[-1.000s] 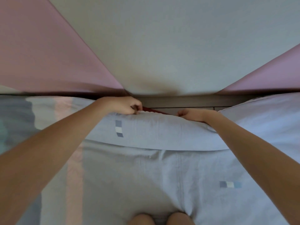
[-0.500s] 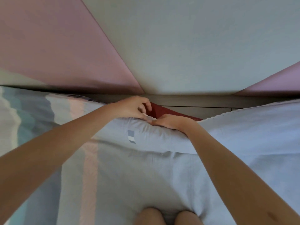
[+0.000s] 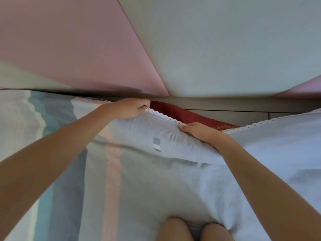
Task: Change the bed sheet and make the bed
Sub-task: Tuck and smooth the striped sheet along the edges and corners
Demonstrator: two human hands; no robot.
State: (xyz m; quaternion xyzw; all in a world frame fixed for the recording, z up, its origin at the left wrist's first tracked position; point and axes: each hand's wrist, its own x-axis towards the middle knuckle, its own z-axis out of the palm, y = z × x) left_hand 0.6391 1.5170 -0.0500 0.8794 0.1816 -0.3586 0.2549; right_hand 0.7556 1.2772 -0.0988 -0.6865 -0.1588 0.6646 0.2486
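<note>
— Pale blue: is that the sheet [image 3: 173,188]? Where does it lie?

— Yes. It fills the lower half of the frame, with teal, grey and pink stripes [image 3: 69,171] down its left side. It bulges up in a ridge across the middle.

— And the hands?

— Both are at the top of that ridge, on the sheet's white scalloped trim [image 3: 166,117]. The left hand [image 3: 130,108], left of centre, has its fingers curled over the trim and grips it. Just to the right, the right hand [image 3: 199,132] pinches the same edge, thumb on top; its other fingers are hidden behind the cloth.

— What's between them?

— A short run of trim, and behind it some dark red fabric [image 3: 182,114], bare, up against the padded headboard [image 3: 225,49].

— Bottom of the frame?

— The person's knees [image 3: 175,228], resting on the sheet.
</note>
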